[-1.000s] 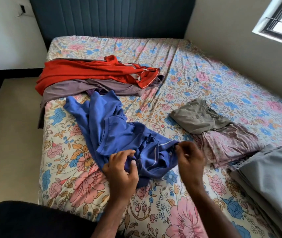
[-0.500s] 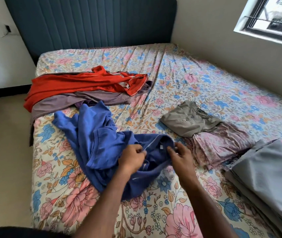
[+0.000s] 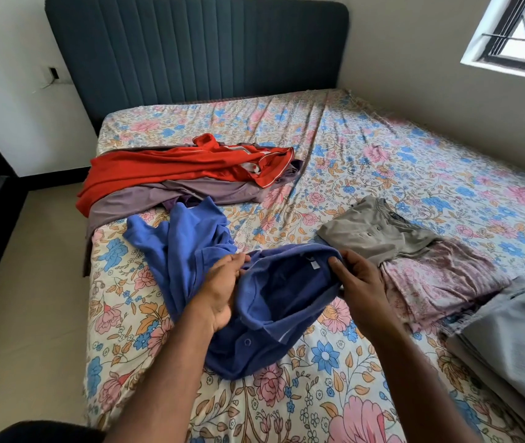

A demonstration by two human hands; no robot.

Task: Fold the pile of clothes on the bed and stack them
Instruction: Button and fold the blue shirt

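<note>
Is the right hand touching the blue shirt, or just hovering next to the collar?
Touching. The head view shows the right hand with its fingers curled over the collar edge of the blue shirt, thumb at the rim, no gap.

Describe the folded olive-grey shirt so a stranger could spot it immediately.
Start at the floral-sheeted bed and look to its right half. The folded olive-grey shirt tops a pink floral-print folded garment. It alone is plain olive-grey with small buttons; its neighbour is patterned.

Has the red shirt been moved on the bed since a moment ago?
No. The red shirt still lies on the mauve garment below the headboard; only the camera shifted.
</note>
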